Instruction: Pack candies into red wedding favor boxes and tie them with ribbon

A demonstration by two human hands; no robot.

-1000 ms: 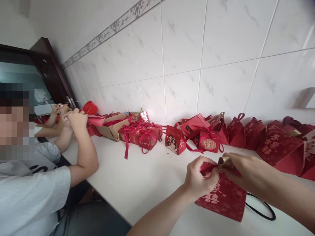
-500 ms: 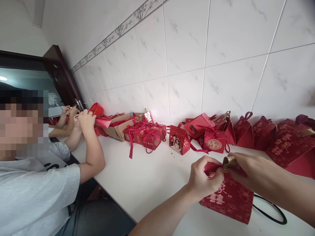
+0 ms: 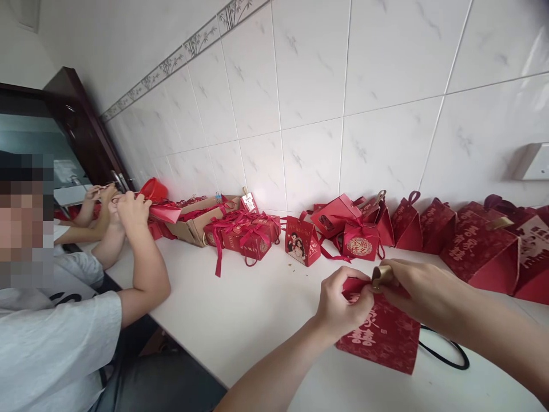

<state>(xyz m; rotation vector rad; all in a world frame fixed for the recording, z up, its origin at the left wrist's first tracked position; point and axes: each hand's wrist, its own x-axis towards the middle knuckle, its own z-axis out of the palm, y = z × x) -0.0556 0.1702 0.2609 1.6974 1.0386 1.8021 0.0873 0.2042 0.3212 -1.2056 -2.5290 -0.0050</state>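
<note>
A red gift box (image 3: 386, 343) with pale lettering stands in front of me on the white table (image 3: 240, 309). My left hand (image 3: 345, 300) is closed on the upper left of the box, its thumb and fingers pinching the top edge. From the other side my right hand (image 3: 412, 286) grips a gold ribbon loop (image 3: 381, 276) at the top of the box. Fingertips of both hands almost meet there; the spot where the ribbon joins the box is partly hidden. Behind the box, to the right, lies a black cord loop (image 3: 454, 352).
Red gift boxes (image 3: 476, 252) line the tiled wall on the right. Nearer the middle are a box with a printed couple (image 3: 302, 243) and ribbon-tied boxes (image 3: 244, 234). Beside an open cardboard box (image 3: 189, 226), a co-worker (image 3: 86, 332) on my left handles red material.
My view has turned slightly right, so everything appears shifted left and a wall switch has come in. Both hands keep their hold on the box and ribbon.
</note>
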